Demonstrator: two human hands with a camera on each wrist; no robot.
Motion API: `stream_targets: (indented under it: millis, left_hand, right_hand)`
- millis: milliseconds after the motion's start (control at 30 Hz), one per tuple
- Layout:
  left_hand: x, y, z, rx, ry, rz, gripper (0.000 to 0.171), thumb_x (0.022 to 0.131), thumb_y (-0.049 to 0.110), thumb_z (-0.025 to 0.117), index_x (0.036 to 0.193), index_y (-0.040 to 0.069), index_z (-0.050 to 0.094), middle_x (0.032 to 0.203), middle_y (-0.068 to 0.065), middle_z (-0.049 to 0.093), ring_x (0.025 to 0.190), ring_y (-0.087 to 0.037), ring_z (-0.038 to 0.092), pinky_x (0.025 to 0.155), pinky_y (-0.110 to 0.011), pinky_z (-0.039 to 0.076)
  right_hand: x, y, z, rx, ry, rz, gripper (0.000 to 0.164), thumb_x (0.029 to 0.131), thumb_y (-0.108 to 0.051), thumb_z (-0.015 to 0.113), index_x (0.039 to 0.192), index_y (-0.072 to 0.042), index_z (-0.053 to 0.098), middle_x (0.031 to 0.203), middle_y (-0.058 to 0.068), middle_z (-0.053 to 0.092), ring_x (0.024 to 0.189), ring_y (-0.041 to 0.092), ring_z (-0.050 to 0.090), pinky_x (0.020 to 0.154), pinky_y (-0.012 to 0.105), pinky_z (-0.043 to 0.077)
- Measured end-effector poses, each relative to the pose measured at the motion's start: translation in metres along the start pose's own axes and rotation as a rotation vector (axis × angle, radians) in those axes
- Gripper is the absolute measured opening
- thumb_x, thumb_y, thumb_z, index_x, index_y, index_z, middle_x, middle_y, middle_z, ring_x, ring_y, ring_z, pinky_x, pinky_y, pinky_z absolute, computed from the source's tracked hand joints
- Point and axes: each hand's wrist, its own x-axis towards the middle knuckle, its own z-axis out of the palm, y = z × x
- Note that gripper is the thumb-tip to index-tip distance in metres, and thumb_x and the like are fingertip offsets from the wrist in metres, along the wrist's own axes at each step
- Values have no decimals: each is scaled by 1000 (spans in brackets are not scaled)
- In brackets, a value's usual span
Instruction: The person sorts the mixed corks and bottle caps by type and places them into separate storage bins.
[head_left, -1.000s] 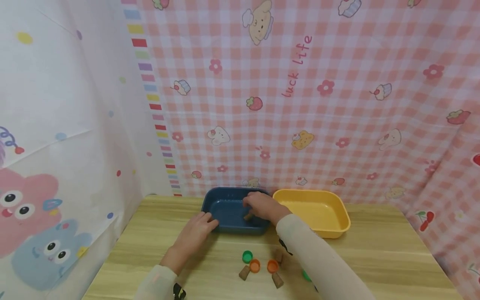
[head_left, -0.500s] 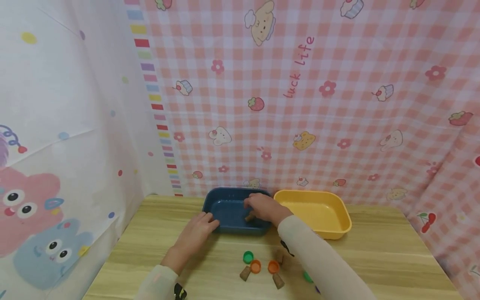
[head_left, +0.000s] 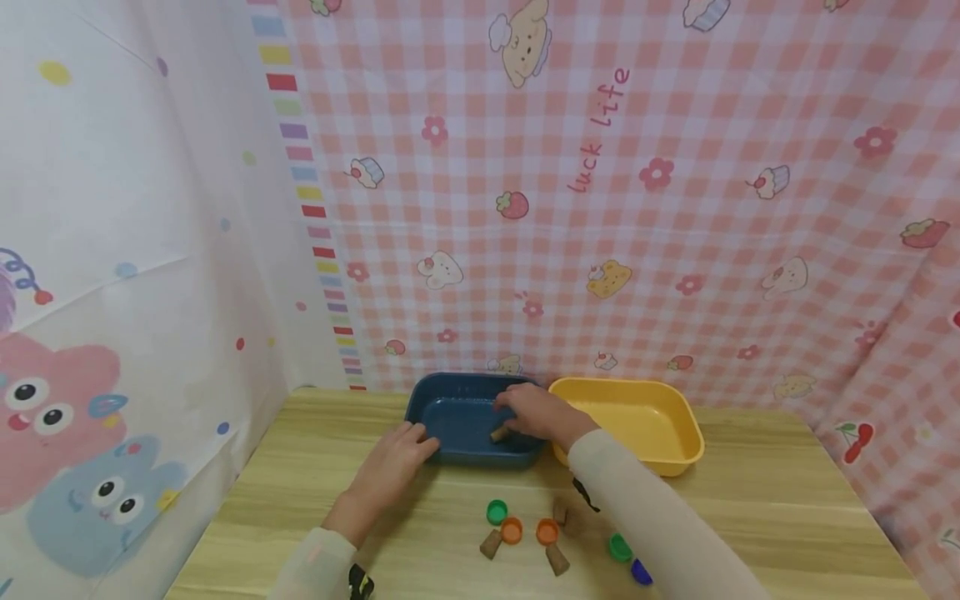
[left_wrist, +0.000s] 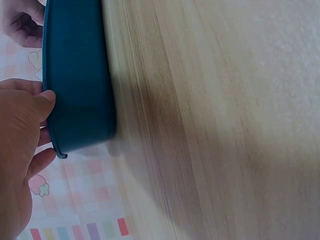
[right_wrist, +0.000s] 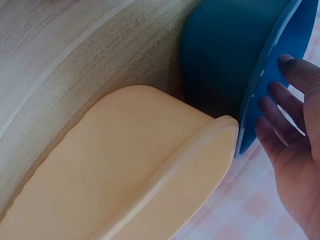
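Observation:
My left hand point(head_left: 396, 461) holds the front left rim of a dark blue plastic bin point(head_left: 450, 457). In the left wrist view, its thumb lies on the bin's outer side and the other fingers are behind the rim. Over the bin's right part is my right hand point(head_left: 538, 410). The right wrist view shows that hand point(right_wrist: 295, 130) with loosely bent, spread fingers and nothing visible between them. A brown tapered cork-like piece point(head_left: 499, 433) lies in the bin just below these fingers; the hand partly covers the bin's interior.
A yellow bin point(head_left: 637, 433) stands right of the blue one. Nearer me on the wooden table point(head_left: 750, 508) lie green caps point(head_left: 497, 512), orange caps point(head_left: 512, 530), a purple cap point(head_left: 641, 572) and several brown tapered pieces point(head_left: 557, 559). Patterned cloth point(head_left: 487, 167) hangs behind.
My right hand has shifted slightly right, away from the brown piece, which stays in the blue bin. The purple cap shows more fully beside the right sleeve. My left hand stays put.

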Motion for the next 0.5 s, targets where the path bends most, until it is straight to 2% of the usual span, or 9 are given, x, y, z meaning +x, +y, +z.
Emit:
stream_targets:
  millis: [167, 500]
  left_hand:
    - [0, 0, 1, -2, 18, 5, 26, 85, -4, 77, 104, 13, 74, 93, -3, 63, 85, -21, 54, 78, -37, 52]
    - [0, 0, 1, -7, -17, -11, 24, 87, -1, 77, 106, 14, 75, 95, -2, 64, 86, -19, 54, 80, -36, 52]
  right_hand:
    - [-7, -3, -4, 26, 9, -13, 30, 99, -18, 70, 127, -8, 70, 127, 9, 70, 118, 26, 66, 99, 41, 54]
    - [-24, -9, -6, 45, 36, -39, 37, 102, -24, 66, 136, -11, 65, 148, 10, 58, 138, 30, 53, 111, 45, 46]
